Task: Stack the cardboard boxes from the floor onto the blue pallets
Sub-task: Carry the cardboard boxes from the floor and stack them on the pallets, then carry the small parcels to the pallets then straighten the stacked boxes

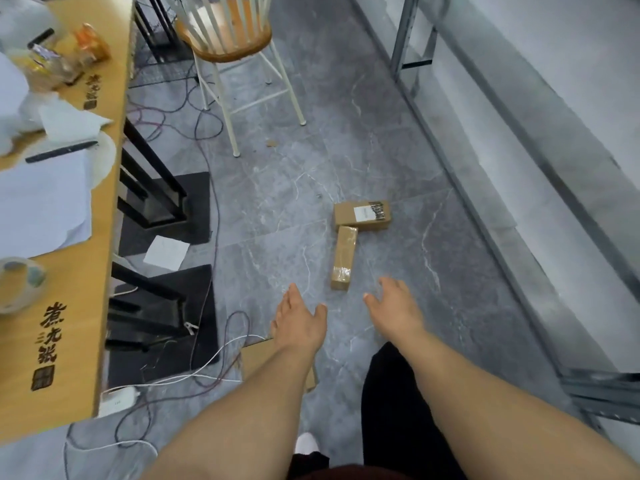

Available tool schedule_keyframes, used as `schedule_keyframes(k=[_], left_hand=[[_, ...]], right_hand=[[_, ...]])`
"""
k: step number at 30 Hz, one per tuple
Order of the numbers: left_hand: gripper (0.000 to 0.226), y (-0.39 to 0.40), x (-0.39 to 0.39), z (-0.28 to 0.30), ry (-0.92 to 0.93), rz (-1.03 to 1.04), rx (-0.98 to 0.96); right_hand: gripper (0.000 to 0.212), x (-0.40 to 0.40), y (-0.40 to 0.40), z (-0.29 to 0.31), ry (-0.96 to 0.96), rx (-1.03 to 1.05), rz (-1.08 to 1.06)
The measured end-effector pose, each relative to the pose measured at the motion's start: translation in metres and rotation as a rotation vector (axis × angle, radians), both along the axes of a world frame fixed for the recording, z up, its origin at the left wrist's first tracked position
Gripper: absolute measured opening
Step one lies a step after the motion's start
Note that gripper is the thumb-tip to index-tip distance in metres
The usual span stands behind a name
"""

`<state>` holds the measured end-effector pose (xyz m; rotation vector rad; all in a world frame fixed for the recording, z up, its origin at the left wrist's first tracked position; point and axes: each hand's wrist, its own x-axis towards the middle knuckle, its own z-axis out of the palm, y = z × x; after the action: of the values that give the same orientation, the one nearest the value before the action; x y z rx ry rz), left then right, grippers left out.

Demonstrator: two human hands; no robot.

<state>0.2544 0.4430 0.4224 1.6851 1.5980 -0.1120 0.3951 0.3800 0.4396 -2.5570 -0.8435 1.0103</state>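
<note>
Two small cardboard boxes lie touching on the grey floor. The far box (362, 215) carries a white label and lies crosswise. The near one (344, 258) is long, narrow and taped, pointing toward me. My left hand (299, 318) reaches out with fingers straight, empty, just left of and short of the narrow box. My right hand (394, 306) is likewise stretched out and empty, just right of that box's near end. A flat piece of cardboard (256, 358) lies under my left forearm. No blue pallet is in view.
A wooden table (69, 306) with papers and cups runs along the left, black frames and tangled cables (207, 372) beneath it. A white-legged chair (239, 46) stands at the back. Metal shelving (519, 174) lines the right side.
</note>
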Motion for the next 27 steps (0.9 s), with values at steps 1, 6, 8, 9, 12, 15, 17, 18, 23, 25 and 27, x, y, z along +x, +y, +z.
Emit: schedule_keyframes(k=[1,6,8,9,12,15,17,18,23,25,27], left_hand=[[0.073,0.007,0.011,-0.001,-0.006,0.007,0.001],[0.073,0.042,0.092,-0.005,-0.010,0.032,-0.019],[0.072,0.054,0.128,-0.009,0.001,0.019,-0.041],[0.071,0.060,0.146,-0.011,0.006,0.011,-0.051],[0.071,0.080,0.194,-0.027,0.029,-0.011,-0.069],[0.068,0.101,0.225,-0.052,0.050,-0.021,-0.080],[0.067,0.113,0.238,-0.072,0.051,-0.034,-0.101],[0.066,0.118,0.244,-0.083,0.054,-0.043,-0.117],[0.066,0.147,0.263,-0.162,0.077,-0.083,-0.184],[0.065,0.159,0.267,-0.204,0.084,-0.092,-0.211],[0.063,0.172,0.267,-0.249,0.096,-0.084,-0.228]], right_hand=[[0.051,0.013,0.006,-0.002,0.005,0.002,0.000],[0.049,0.093,0.047,-0.012,0.046,0.000,0.017],[0.049,0.126,0.062,-0.017,0.065,-0.012,0.022],[0.049,0.143,0.069,-0.021,0.075,-0.021,0.021],[0.047,0.190,0.088,-0.039,0.094,-0.041,0.013],[0.047,0.224,0.105,-0.068,0.107,-0.089,0.006],[0.047,0.235,0.116,-0.091,0.129,-0.126,0.007],[0.048,0.238,0.121,-0.104,0.147,-0.144,0.001],[0.047,0.237,0.151,-0.189,0.231,-0.216,-0.056],[0.045,0.236,0.162,-0.230,0.250,-0.229,-0.089],[0.044,0.235,0.172,-0.275,0.258,-0.245,-0.103]])
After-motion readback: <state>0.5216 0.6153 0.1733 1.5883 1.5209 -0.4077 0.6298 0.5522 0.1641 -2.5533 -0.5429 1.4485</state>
